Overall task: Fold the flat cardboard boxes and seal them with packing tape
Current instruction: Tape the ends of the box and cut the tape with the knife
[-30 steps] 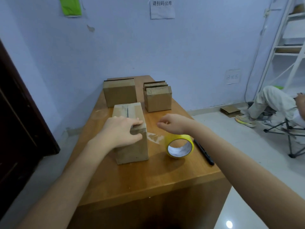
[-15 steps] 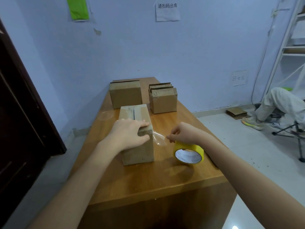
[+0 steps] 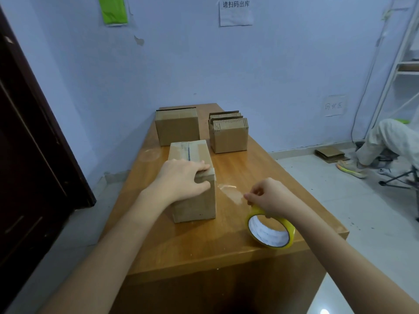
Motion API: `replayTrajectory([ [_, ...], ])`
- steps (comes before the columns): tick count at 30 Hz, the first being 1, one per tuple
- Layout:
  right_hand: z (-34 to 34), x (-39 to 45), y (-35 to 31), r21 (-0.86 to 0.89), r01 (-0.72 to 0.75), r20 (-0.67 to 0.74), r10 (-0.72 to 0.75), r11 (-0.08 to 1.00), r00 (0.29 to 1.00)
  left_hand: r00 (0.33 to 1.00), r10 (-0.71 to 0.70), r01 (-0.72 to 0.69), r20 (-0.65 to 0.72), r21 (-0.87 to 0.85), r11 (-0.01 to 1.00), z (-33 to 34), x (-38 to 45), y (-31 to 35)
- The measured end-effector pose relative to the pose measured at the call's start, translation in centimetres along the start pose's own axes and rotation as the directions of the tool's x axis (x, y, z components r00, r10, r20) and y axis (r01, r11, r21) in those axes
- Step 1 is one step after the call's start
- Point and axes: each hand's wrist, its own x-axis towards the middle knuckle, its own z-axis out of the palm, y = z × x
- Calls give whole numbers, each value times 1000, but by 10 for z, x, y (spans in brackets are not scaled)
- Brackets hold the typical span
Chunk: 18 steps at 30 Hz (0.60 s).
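pale blue walls close in a narrow wooden counter [image 3: 181,243] that carries everything in play. near the counter's middle stands the folded box [image 3: 192,196] being sealed, with a tape strip already showing along its top seam. the left hand [image 3: 181,180] lies across the near top edge, fingers and thumb curled over it and holding it down. the right hand [image 3: 269,198] pinches a clear tape strip [image 3: 229,191] that runs from the box's right side toward the yellow tape roll [image 3: 269,230], which sits by the counter's near right corner, just under that hand. at the far end stand a finished-looking box [image 3: 178,128] and, to its right, a bundle of flat boxes [image 3: 229,134] on edge. so i judge one box done, this one in its last taping, not yet cut free, and the bundle left to fold.
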Motion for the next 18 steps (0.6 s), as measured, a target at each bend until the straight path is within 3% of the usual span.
replayTrajectory([
  [9,-6,-1,20,29,-28,-207,34,999,978,1000,-1,1,-5,-2,1000,3,1,-2],
  [15,16,3,-9,-325,-109,-422,-41,939,906,1000,11,-11,-4,-3,1000,7,2,-4],
  [18,38,12,-14,-442,-136,-439,-82,887,895,1000,13,-13,6,7,1000,8,2,-5],
])
